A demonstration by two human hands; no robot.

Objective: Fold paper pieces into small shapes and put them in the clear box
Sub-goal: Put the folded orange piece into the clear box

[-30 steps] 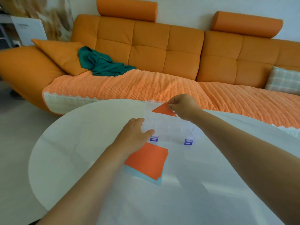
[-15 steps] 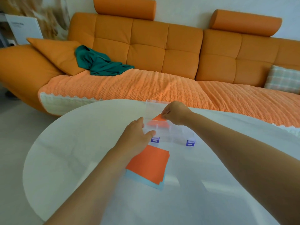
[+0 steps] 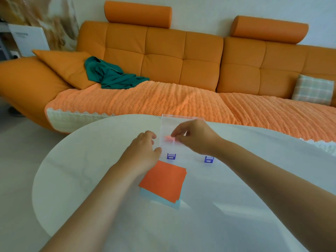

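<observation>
The clear box (image 3: 189, 154) with two blue latches stands open on the white round table (image 3: 87, 160), its lid raised at the back. My right hand (image 3: 197, 138) hovers over the box, and its thumb and forefinger pinch a small folded orange paper (image 3: 167, 137) low inside the left part. My left hand (image 3: 143, 151) rests against the box's left side with the thumb at the front corner and holds nothing. A stack of flat orange sheets (image 3: 163, 180) lies on light blue sheets (image 3: 160, 201) just in front of the box, partly under my left wrist.
An orange sofa (image 3: 163, 57) with a textured cover runs behind the table. On it lie a green cloth (image 3: 111, 75), an orange cushion (image 3: 67, 66) and a checked cushion (image 3: 312, 89). The floor shows to the left of the table.
My right hand has lowered the folded orange piece from above the box's back edge down into the box. My left hand has stayed at the box's left side.
</observation>
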